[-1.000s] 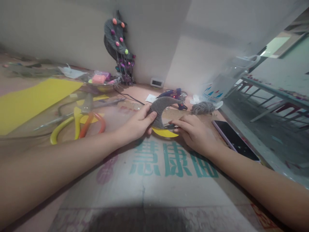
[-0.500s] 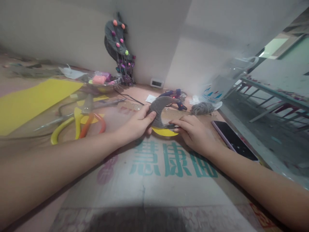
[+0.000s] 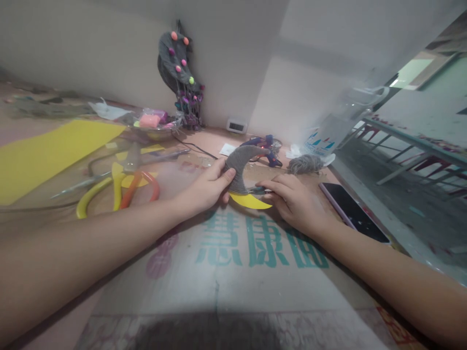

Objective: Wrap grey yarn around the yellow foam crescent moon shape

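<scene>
A crescent point(image 3: 239, 167) is held up over the cardboard. Grey yarn covers its upper part, while its lower yellow tip point(image 3: 251, 200) is bare. My left hand point(image 3: 215, 184) grips the crescent by its outer edge, thumb on the front face. Beside the inner curve, my right hand point(image 3: 292, 197) is closed with the fingertips pinching what looks like grey yarn point(image 3: 257, 190), next to where the wrapping ends. The hold is small and partly hidden by the fingers.
Yellow and orange-handled scissors or pliers point(image 3: 118, 194) lie left, by a yellow sheet point(image 3: 54, 155). A glue gun point(image 3: 270, 150), grey yarn skein point(image 3: 305, 164), phone point(image 3: 352, 211) and plastic jug point(image 3: 328, 131) stand around. A decorated grey crescent point(image 3: 175, 58) hangs against the wall.
My right hand has shifted slightly, and the pointed yellow tip now shows more fully below its fingers. My left hand keeps its hold on the crescent.
</scene>
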Action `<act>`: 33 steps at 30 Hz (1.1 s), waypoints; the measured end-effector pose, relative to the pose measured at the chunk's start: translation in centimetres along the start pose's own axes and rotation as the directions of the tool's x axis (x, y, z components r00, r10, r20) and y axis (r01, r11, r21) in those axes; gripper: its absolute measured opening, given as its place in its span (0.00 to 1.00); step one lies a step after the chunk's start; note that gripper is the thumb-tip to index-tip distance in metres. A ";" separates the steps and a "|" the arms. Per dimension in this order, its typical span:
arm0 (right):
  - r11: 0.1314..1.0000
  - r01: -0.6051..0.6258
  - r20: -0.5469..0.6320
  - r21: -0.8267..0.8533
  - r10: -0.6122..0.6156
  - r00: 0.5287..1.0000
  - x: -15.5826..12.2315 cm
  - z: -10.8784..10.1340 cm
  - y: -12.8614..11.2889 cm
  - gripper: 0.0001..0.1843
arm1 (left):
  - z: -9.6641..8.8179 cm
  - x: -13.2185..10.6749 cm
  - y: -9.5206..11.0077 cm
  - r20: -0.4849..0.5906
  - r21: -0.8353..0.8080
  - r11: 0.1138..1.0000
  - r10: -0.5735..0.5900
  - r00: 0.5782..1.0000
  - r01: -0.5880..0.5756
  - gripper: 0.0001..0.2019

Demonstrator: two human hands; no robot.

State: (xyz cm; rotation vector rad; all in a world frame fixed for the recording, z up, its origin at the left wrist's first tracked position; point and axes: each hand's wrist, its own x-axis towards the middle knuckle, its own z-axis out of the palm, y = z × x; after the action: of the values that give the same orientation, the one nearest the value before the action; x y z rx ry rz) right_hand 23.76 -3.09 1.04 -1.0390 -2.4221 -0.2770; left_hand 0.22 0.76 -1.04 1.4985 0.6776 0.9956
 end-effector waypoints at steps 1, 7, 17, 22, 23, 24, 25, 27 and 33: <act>1.000 -0.005 -0.002 0.004 0.005 1.000 0.0 0.0 0.0 0.14 | 0.0 0.0 0.0 -0.001 -0.002 1.000 -0.001 1.000 0.001 0.13; 0.999 0.021 -0.017 -0.028 -0.021 1.000 0.0 0.0 -0.1 0.14 | 0.0 -0.2 0.2 0.013 0.039 0.999 -0.023 1.000 0.022 0.14; 0.997 0.070 -0.019 -0.039 -0.071 0.997 0.3 -0.2 -0.5 0.14 | 0.2 0.0 0.3 0.022 0.042 0.999 -0.008 1.000 0.007 0.13; 0.995 0.085 -0.028 -0.051 -0.086 0.996 0.3 -0.1 -0.6 0.14 | 0.3 -0.1 0.7 0.029 0.054 0.999 -0.007 1.000 0.006 0.12; 0.994 0.088 -0.033 -0.060 -0.090 0.995 0.3 -0.1 -0.5 0.14 | 0.3 -0.1 0.8 0.031 0.055 0.998 -0.010 0.999 0.008 0.12; 0.994 0.089 -0.036 -0.069 -0.092 0.995 0.3 0.0 -0.5 0.13 | 0.3 -0.1 0.8 0.032 0.055 0.998 -0.012 0.999 0.011 0.11; 0.993 0.090 -0.037 -0.076 -0.093 0.995 0.3 0.0 -0.4 0.13 | 0.3 -0.1 0.7 0.032 0.056 0.998 -0.013 0.999 0.011 0.11; 0.992 0.097 -0.035 -0.083 -0.100 0.994 0.2 0.0 -0.3 0.12 | 0.3 -0.1 0.6 0.034 0.057 0.998 -0.009 0.999 0.007 0.10; 0.989 0.118 -0.025 -0.092 -0.120 0.992 0.3 -0.2 -0.2 0.12 | 0.2 -0.1 0.6 0.040 0.059 0.998 -0.011 0.999 0.009 0.09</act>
State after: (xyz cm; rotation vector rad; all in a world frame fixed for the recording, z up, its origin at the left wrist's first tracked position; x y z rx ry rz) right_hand 23.51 -3.13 1.35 -0.9223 -2.4676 -0.4434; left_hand 0.31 0.42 -0.46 1.5608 0.6904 0.9430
